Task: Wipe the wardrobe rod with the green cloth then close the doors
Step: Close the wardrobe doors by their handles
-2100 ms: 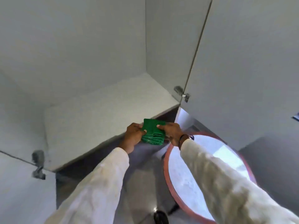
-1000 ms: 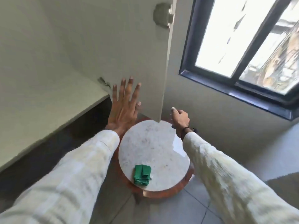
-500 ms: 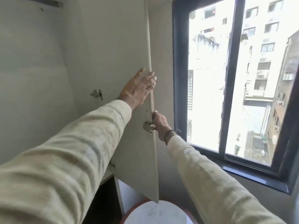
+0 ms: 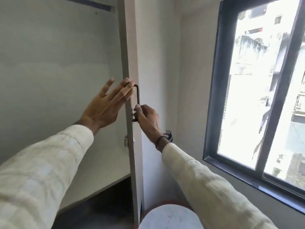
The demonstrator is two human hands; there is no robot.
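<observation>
The right wardrobe door (image 4: 153, 55) stands partly swung in, its pale edge toward me. My right hand (image 4: 145, 117) is closed around the lower part of its dark bar handle (image 4: 137, 98). My left hand (image 4: 107, 103) is spread flat, fingertips resting on the door's edge near the handle's top. The dark wardrobe rod (image 4: 92, 4) runs across the top of the cabinet interior. The green cloth is out of view.
The wardrobe's white shelf (image 4: 99, 176) lies below my left arm, with a metal hinge (image 4: 126, 142) on the door's inner side. A round marble-topped table (image 4: 170, 217) with a wooden rim stands below. A dark-framed window (image 4: 257, 96) fills the right.
The cloth was set on the round table and both hands went to the right door. In the last half second the door has swung further toward shut and its outer face now shows.
</observation>
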